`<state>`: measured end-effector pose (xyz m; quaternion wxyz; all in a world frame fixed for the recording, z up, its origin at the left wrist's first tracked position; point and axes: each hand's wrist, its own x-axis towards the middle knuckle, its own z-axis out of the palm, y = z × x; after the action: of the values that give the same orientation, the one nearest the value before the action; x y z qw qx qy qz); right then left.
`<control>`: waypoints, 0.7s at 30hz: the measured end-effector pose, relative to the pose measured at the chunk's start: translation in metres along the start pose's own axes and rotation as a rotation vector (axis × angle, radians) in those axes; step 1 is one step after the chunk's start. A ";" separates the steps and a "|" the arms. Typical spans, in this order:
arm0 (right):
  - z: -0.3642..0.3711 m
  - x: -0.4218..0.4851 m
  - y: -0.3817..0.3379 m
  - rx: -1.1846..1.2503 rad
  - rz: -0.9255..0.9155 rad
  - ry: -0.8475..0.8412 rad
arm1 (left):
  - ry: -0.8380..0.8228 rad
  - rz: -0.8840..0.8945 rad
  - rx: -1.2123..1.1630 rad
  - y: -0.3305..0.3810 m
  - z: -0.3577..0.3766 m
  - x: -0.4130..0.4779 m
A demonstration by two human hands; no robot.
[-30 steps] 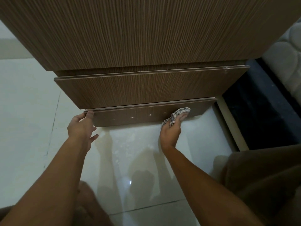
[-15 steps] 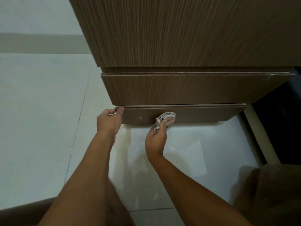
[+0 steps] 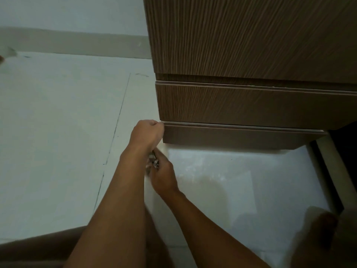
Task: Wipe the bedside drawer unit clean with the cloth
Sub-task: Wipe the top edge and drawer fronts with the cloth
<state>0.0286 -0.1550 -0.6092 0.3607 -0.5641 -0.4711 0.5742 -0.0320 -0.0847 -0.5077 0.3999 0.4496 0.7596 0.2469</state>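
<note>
The right hand (image 3: 162, 175) w/ the cloth (image 3: 154, 161) has come off the bottom drawer front (image 3: 231, 137). Half a sec ago the cloth was pressed on that front, left of centre; a sec ago it was further right. So the stroke ran right to left and ended at the left corner. Now the right hand sits near the floor (image 3: 58, 132), just below and in front of the unit's (image 3: 251, 45) left corner, fist clenched round the bunched cloth, only a bit of checked fabric showing between the fingers. The cloth is mostly hidden behind the left wrist.

The left hand (image 3: 147, 133) is at the top left corner of the bottom drawer, fingers curled onto its edge, same grip spot as before, prob. steadying or holding the drawer out.

Judgement: the bottom front looks done for this pass. Next likely a re-fold of the cloth, or a move to the left side panel or another drawer front (image 3: 241, 107). The view also swung left, which fits that.
</note>
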 end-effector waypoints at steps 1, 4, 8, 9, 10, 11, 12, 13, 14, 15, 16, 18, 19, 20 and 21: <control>-0.006 -0.007 0.006 -0.071 -0.006 -0.016 | -0.008 0.000 0.000 0.000 -0.001 0.001; -0.019 -0.015 0.021 0.027 0.166 0.189 | -0.011 0.001 -0.020 -0.005 -0.001 0.006; -0.033 0.001 0.018 0.292 0.361 0.585 | -0.010 0.004 -0.021 -0.009 0.002 0.007; -0.037 0.010 0.014 0.394 0.389 0.640 | -0.012 0.002 -0.029 -0.010 0.002 0.008; -0.040 0.019 0.007 0.473 0.422 0.659 | -0.017 -0.001 -0.040 -0.011 0.002 0.008; -0.041 0.029 -0.001 0.517 0.447 0.653 | -0.023 -0.002 -0.051 -0.012 0.002 0.008; -0.041 0.038 -0.007 0.545 0.470 0.641 | -0.030 -0.004 -0.062 -0.012 0.002 0.009; -0.039 0.045 -0.010 0.567 0.494 0.618 | -0.039 -0.008 -0.078 -0.013 0.001 0.009; -0.037 0.047 -0.013 0.590 0.508 0.568 | -0.047 -0.015 -0.100 -0.013 0.001 0.010; -0.035 0.045 -0.016 0.594 0.514 0.492 | -0.052 -0.021 -0.121 -0.013 0.001 0.011; -0.035 0.037 -0.021 0.557 0.506 0.406 | -0.052 -0.032 -0.135 -0.013 0.001 0.011; -0.039 0.015 -0.028 0.398 0.433 0.235 | -0.049 -0.055 -0.159 -0.014 0.001 0.011; -0.042 0.002 -0.032 0.296 0.358 0.193 | -0.049 -0.060 -0.170 -0.015 0.001 0.010; -0.044 -0.010 -0.032 0.211 0.264 0.203 | -0.048 -0.065 -0.179 -0.015 0.001 0.010; -0.047 -0.022 -0.034 0.150 0.148 0.259 | -0.044 -0.071 -0.186 -0.015 0.002 0.009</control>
<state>0.0733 -0.1594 -0.5662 0.4164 -0.6380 -0.3336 0.5553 -0.0401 -0.0838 -0.5232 0.4650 0.3889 0.7398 0.2920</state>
